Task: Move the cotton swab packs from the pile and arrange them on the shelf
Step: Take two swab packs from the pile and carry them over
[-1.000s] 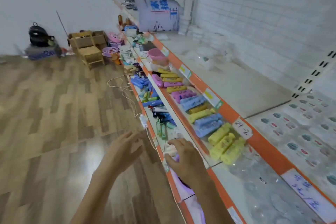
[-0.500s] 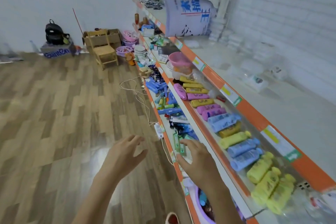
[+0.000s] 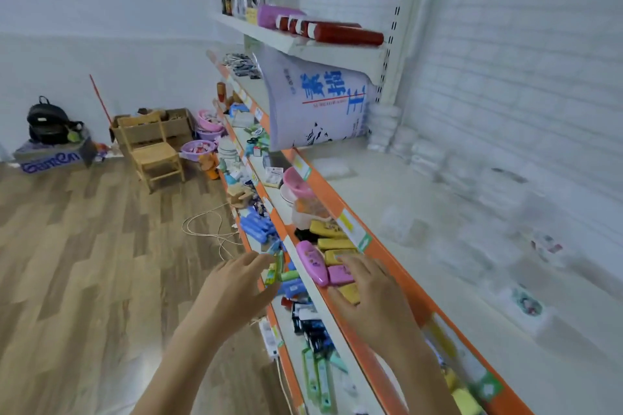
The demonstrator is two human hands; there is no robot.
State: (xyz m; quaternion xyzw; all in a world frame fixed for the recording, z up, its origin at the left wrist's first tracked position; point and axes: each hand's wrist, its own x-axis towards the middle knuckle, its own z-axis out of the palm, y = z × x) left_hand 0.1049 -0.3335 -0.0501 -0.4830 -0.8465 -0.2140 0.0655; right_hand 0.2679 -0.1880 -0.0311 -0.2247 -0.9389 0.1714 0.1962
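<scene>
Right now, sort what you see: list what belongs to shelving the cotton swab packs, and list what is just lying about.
Belongs to the job:
left hand, open, empty
right hand, open, empty
white top shelf
clear packs on it, too blurred to identify

Lying about:
wooden chair
black backpack
big white sack
red bottles

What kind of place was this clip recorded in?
Probably a small shop or a mock-up of one: tiered shelving with orange price strips, rows of packaged goods, and a large printed sack on the shelf.
</scene>
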